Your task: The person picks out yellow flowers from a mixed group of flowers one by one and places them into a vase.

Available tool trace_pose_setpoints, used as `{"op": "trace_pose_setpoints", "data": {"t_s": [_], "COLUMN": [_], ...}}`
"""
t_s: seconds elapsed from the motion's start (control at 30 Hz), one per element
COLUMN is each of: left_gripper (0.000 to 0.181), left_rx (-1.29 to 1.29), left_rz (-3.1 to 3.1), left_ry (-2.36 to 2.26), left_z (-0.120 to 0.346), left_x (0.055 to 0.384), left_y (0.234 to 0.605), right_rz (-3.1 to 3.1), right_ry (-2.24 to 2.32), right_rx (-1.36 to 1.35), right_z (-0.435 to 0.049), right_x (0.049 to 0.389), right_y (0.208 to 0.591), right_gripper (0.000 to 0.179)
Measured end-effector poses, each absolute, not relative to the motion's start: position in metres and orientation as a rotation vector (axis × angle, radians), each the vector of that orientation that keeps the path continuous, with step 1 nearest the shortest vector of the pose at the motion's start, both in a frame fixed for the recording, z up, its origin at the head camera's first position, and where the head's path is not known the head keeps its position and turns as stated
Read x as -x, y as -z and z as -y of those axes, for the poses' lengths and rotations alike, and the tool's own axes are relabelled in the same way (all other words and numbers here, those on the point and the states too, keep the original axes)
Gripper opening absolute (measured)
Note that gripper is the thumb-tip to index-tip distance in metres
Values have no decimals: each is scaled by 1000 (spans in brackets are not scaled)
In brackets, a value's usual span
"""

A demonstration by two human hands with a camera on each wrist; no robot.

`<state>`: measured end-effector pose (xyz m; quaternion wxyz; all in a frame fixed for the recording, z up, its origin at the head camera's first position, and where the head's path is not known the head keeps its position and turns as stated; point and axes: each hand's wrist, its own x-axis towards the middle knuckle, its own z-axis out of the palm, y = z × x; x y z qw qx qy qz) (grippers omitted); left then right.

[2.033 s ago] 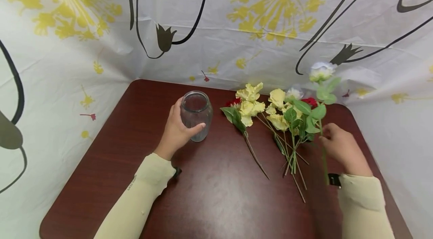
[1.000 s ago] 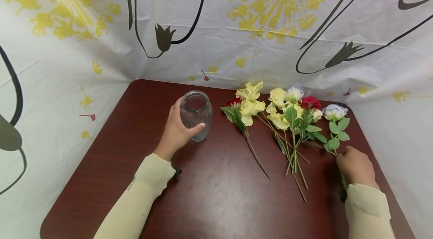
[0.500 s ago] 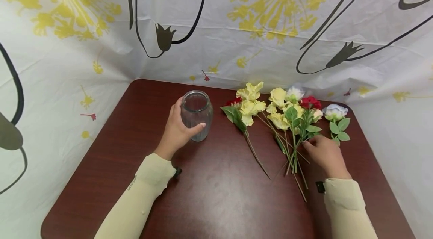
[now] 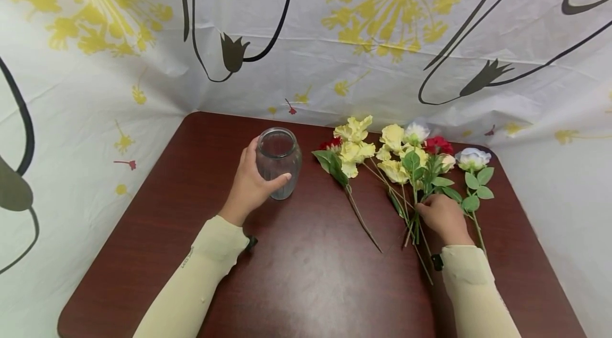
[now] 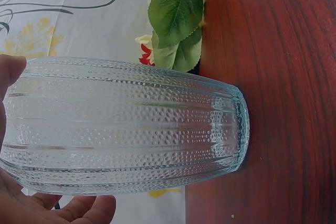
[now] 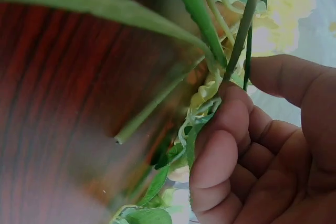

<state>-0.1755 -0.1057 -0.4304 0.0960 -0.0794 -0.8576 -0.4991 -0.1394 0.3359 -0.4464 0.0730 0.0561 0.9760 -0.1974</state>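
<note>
My left hand (image 4: pixel 251 181) grips a clear ribbed glass vase (image 4: pixel 279 165) that stands upright on the table, thumb across its near side; in the left wrist view the vase's dotted glass (image 5: pixel 136 129) fills the middle. My right hand (image 4: pixel 444 216) is at the crossed stems of the flower bunch on the right. In the right wrist view my right hand (image 6: pixel 262 140) has a thin stem (image 6: pixel 244 30) pinched between thumb and curled forefinger. That bunch holds yellow flowers (image 4: pixel 393 138), a red flower (image 4: pixel 438 145) and a white one (image 4: pixel 417 132).
A white rose (image 4: pixel 473 158) with green leaves lies at the table's right edge. Left of the bunch lie a yellow flower (image 4: pixel 356 152) and a red flower (image 4: pixel 331 144), with a long stem toward me. A patterned cloth (image 4: pixel 306 72) surrounds the dark red table (image 4: pixel 306 274).
My right hand laid the white rose down at the right edge, let go of it, and moved left to the bunch's stems. The left hand and vase stayed put.
</note>
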Motion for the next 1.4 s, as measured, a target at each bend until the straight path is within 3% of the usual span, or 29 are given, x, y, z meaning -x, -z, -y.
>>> {"op": "trace_pose_setpoints", "data": {"t_s": [0.67,1.4], "left_gripper": [107,106], "left_rx": [236,240], "left_rz": [2551,2547], "left_ry": [1481,1488], "left_z": [106,106], "left_x": [177,176], "left_y": [429,429], "right_rz": [-2986,-3100], "right_ry": [737,597], "right_rx": [-166,-275], "right_z": [-339,-398], "right_x": [129,99], "right_y": [401,397], "right_gripper": [18,14]}}
